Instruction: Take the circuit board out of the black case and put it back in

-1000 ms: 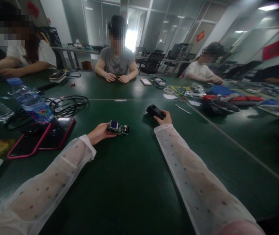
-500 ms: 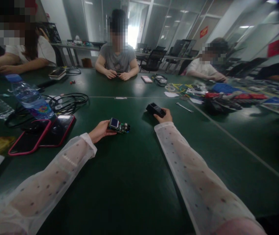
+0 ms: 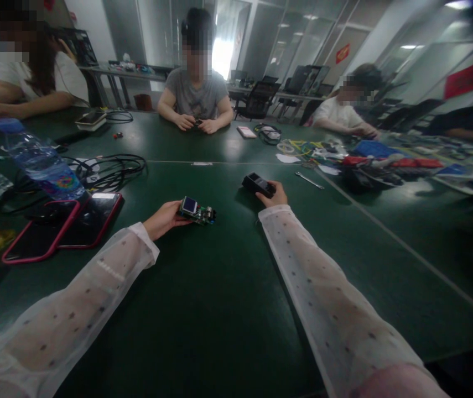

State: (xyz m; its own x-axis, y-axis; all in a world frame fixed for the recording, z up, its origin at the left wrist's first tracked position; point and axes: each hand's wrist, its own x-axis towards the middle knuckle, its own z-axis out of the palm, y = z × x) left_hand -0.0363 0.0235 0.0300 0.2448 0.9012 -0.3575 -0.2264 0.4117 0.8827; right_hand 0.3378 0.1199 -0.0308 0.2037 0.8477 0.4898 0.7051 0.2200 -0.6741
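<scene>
Between the fingers of my left hand (image 3: 165, 219) is a green circuit board (image 3: 198, 210) with a small square screen facing up and several components at its right end. My right hand (image 3: 276, 195) is closed around the near end of a black rectangular case (image 3: 256, 184), which has a window-like opening on its upper face. Board and case are apart, the case farther off and to the right. Both are over the dark green table (image 3: 203, 287); whether either touches it I cannot tell.
On the left stand water bottles (image 3: 41, 163), with two red-edged phones (image 3: 89, 221) close by and coiled black cables (image 3: 114, 168) behind. A wrench (image 3: 308, 180) lies right of the case, near piled tools and wires (image 3: 385, 166). Several people sit around the table, one person (image 3: 197, 94) directly opposite.
The whole view has shifted slightly, so everything appears a little farther left. Both hands keep their holds on the board and the case.
</scene>
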